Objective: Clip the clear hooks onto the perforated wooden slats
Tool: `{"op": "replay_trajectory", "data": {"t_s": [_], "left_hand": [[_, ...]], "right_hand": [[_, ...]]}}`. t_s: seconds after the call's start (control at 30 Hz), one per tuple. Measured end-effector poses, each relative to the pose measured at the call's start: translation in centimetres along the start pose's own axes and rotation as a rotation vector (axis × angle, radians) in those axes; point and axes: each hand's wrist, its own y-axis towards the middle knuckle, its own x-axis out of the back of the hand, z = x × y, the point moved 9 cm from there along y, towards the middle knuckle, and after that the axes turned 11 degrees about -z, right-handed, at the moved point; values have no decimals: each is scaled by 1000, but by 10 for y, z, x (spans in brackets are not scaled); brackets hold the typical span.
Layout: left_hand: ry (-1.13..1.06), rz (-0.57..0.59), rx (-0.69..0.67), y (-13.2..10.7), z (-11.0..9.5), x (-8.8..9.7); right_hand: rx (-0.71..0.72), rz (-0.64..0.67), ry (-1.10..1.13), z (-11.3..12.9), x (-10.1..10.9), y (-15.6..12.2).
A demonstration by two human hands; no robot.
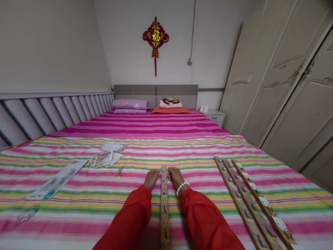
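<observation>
A narrow wooden hook rail point(164, 203) with several metal hooks lies lengthwise before me on the striped bedsheet. My left hand point(151, 179) is beside its far end on the left, fingers curled closed. On the opposite side, my right hand point(176, 176), wearing a white bead bracelet point(182, 188), is also closed. The fingertips of both come very close to the rail's edges; whether they touch it I cannot tell. Nothing shows inside either hand.
To the right lie three more wooden rails with metal fittings point(240, 201). At left are a long packaged strip point(58, 180), several white masks point(108, 158), a small metal piece point(119, 172) and a thin wire-like item point(26, 213). Pillows point(130, 104) rest by the headboard point(135, 90); a wardrobe point(281, 80) stands right.
</observation>
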Motion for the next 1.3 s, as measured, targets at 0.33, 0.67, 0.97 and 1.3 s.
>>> {"op": "replay_trajectory", "data": {"t_s": [0.33, 0.67, 0.97, 1.3], "left_hand": [[-148, -15, 35, -50, 8, 25], [-52, -13, -106, -115, 4, 54], [233, -218, -537, -148, -24, 99], [390, -319, -664, -163, -30, 115]], "right_hand": [[-57, -3, 73, 5, 18, -55], [68, 60, 198, -2, 87, -192], [-132, 68, 190, -87, 144, -301], [-328, 287, 281, -94, 110, -343]]}}
